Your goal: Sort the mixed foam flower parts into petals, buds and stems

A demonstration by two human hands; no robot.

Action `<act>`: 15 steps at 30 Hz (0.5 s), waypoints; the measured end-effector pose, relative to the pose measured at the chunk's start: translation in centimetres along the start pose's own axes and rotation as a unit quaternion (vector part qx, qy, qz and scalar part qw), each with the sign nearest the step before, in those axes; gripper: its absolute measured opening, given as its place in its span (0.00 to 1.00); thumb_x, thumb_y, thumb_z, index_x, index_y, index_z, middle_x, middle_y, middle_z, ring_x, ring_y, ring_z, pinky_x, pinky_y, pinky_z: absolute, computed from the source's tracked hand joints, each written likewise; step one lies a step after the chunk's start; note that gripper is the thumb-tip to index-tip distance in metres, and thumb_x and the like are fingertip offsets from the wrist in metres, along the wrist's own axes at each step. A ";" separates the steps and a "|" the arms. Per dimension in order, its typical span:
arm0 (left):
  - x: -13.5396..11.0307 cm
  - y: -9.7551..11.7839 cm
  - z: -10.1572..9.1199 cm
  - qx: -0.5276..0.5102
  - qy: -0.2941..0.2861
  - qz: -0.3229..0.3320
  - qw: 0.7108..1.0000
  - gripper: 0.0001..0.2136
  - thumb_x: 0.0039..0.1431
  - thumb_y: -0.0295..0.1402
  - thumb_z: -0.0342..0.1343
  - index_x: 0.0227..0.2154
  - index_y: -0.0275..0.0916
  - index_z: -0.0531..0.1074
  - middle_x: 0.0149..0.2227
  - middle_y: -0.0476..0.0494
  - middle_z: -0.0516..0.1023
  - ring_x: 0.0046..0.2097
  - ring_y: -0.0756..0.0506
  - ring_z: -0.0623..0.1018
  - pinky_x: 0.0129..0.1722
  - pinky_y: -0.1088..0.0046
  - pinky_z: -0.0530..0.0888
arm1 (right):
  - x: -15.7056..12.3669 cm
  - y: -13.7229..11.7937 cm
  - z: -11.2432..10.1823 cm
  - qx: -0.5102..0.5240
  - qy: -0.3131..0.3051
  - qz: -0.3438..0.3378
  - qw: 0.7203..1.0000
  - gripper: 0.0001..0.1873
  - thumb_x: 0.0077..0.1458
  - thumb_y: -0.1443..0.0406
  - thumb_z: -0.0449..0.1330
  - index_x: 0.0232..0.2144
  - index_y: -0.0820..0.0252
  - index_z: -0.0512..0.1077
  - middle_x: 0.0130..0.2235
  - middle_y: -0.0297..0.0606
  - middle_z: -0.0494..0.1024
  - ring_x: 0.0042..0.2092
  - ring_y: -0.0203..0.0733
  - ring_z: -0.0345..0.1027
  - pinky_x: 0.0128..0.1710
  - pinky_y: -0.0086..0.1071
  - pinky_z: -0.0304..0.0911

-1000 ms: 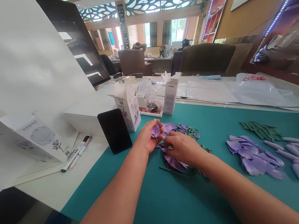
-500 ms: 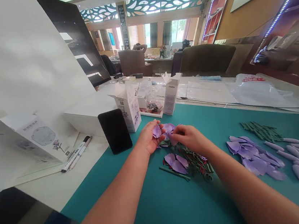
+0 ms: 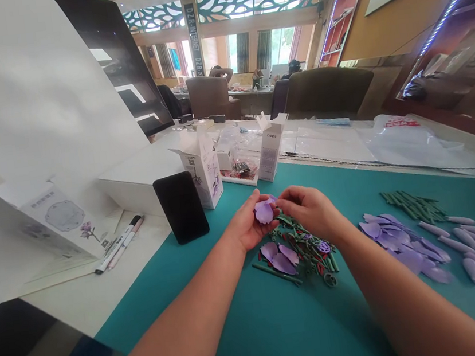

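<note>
Left hand (image 3: pixel 247 223) clamped on purple petals (image 3: pixel 264 213) above surface (image 3: pixel 282 334), inward from left edge. Right hand (image 3: pixel 306 207) now off pile (image 3: pixel 309 250), beside petals; pinching one, cannot tell. Petal gathering seems further on.

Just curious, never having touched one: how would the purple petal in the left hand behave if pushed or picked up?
The petal looks thin, so it is probably light. Its cupped shape, unsagging in the left hand, suggests it is fairly stiff. Its smooth surface may be a little slippery.
</note>
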State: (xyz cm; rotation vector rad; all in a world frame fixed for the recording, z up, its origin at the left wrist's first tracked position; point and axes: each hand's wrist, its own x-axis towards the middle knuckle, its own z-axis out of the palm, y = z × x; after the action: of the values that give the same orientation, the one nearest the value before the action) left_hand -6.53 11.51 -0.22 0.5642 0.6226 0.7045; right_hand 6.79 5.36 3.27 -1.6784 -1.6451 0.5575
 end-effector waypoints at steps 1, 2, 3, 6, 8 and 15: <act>0.0 0.1 -0.1 -0.001 0.013 0.006 1.000 0.11 0.62 0.40 0.50 0.33 0.37 0.69 0.27 0.47 0.73 0.26 0.50 0.75 0.21 0.77 0.73 | -0.2 -0.3 -0.4 -0.057 -0.039 0.001 0.998 0.12 0.50 0.57 0.54 0.25 0.59 0.71 0.24 0.31 0.72 0.26 0.33 0.60 0.25 0.28 0.53; 0.0 0.3 -0.1 -0.002 0.024 0.012 1.000 0.09 0.61 0.39 0.51 0.33 0.37 0.69 0.28 0.47 0.73 0.25 0.51 0.75 0.20 0.78 0.72 | -0.4 -0.6 -0.7 -0.115 -0.088 0.001 0.989 0.11 0.49 0.58 0.55 0.24 0.58 0.70 0.23 0.30 0.71 0.26 0.33 0.59 0.25 0.28 0.51; -0.1 0.4 -0.1 -0.003 0.034 0.016 0.999 0.08 0.61 0.37 0.52 0.34 0.37 0.68 0.28 0.47 0.73 0.25 0.51 0.75 0.19 0.79 0.72 | -0.7 -0.9 -0.9 -0.171 -0.138 0.002 0.976 0.10 0.48 0.59 0.56 0.22 0.58 0.70 0.23 0.31 0.72 0.26 0.34 0.60 0.24 0.28 0.50; -0.2 0.7 -0.2 -0.002 0.052 0.024 0.998 0.07 0.60 0.36 0.53 0.34 0.37 0.68 0.29 0.47 0.72 0.24 0.52 0.74 0.17 0.81 0.69 | -1.3 -1.6 -0.7 -0.301 -0.248 0.012 0.921 0.08 0.43 0.59 0.59 0.22 0.57 0.73 0.25 0.34 0.74 0.27 0.36 0.63 0.24 0.29 0.48; -0.3 0.9 -0.1 0.000 0.059 0.025 0.998 0.06 0.60 0.35 0.53 0.34 0.37 0.68 0.28 0.47 0.72 0.24 0.52 0.74 0.16 0.81 0.69 | -1.5 -1.9 -0.2 -0.349 -0.285 0.018 0.892 0.09 0.41 0.59 0.60 0.24 0.56 0.75 0.27 0.36 0.76 0.28 0.39 0.65 0.24 0.29 0.48; -0.5 0.9 0.1 0.012 0.066 0.025 0.997 0.08 0.61 0.37 0.51 0.34 0.37 0.68 0.29 0.47 0.72 0.24 0.52 0.74 0.16 0.81 0.69 | -1.3 -1.5 0.2 -0.393 -0.302 0.008 0.869 0.11 0.42 0.65 0.55 0.28 0.57 0.77 0.30 0.40 0.78 0.30 0.41 0.68 0.24 0.29 0.47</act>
State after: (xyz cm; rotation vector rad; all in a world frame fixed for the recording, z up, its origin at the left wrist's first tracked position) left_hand -7.16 11.74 0.60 0.5610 0.7434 0.7872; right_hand 5.48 4.01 4.04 -2.2245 -2.5583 0.4704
